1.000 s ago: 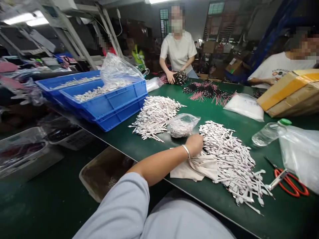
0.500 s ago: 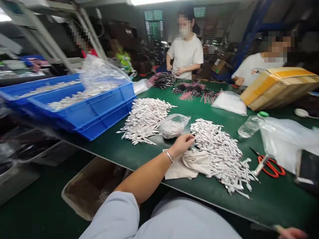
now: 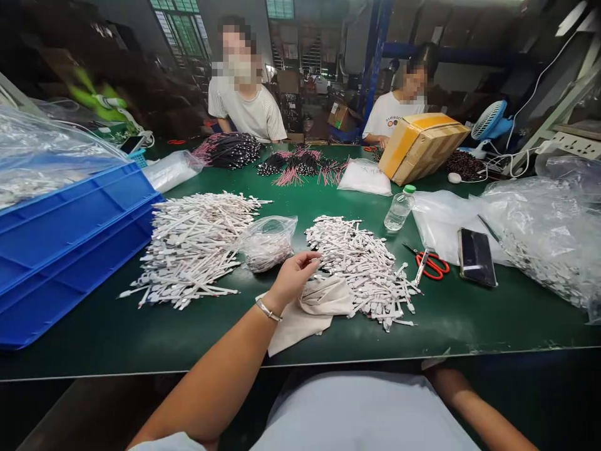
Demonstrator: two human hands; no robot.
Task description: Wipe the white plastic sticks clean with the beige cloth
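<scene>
My left hand (image 3: 297, 274), a metal bracelet at its wrist, is closed at the near left edge of a pile of small white strip-like parts (image 3: 364, 266). Its thumb and fingertips come together; anything between them is too small to make out. Under and beside this hand lies a crumpled beige cloth (image 3: 323, 297). Just behind it sits a clear plastic bag (image 3: 268, 241) of similar parts, and a larger pile of them (image 3: 192, 238) spreads to the left. My right hand (image 3: 440, 374) is low at the table's front edge, dark and blurred, beside a pale sliver; its fingers are hidden.
Blue crates (image 3: 79, 232) stand at the left. Toward the right are red-handled scissors (image 3: 432, 268), a bottle (image 3: 399, 210), a phone (image 3: 476, 257) and a large bag of parts (image 3: 554, 232). A cardboard box (image 3: 422, 147) and two people are across the table.
The view has swung to the right and levelled. My right hand has come from the lower right to the table's front edge. My left hand remains by the right pile.
</scene>
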